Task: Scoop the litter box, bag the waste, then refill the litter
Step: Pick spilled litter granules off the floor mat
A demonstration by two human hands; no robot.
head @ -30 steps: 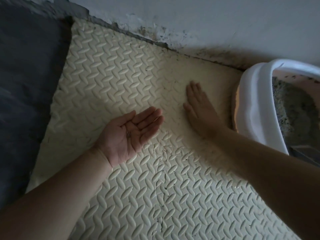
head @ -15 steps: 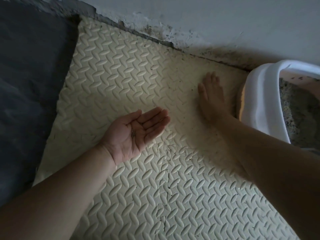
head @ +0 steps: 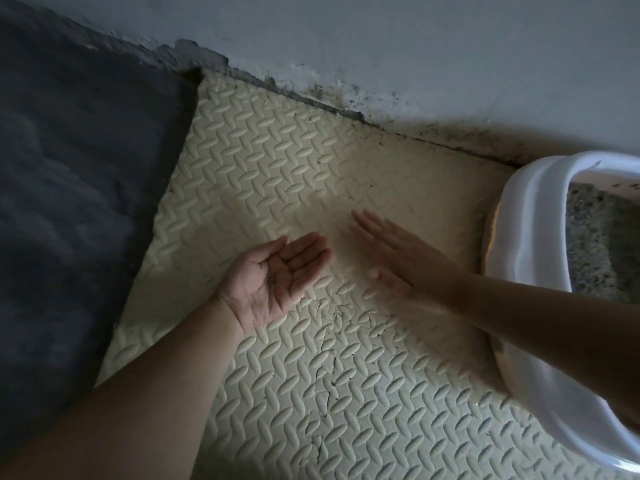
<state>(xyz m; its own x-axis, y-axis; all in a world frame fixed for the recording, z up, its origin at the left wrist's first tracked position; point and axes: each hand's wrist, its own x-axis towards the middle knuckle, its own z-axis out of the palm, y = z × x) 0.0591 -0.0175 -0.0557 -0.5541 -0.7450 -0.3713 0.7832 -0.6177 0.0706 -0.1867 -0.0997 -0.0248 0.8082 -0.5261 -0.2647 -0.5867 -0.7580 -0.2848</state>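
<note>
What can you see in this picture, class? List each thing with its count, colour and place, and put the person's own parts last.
mat: one, cream, patterned and cracked, on the floor in the middle
rug: one, dark grey, left of the mat
wall: one, pale grey, stained along its base, across the top
litter box: one, white, at the right edge
litter: grey, inside the litter box
grains: a few, dark, in the left palm
left hand: one, palm up and cupped, over the mat
right hand: one, blurred, fingers straight, between the left hand and the litter box
</note>
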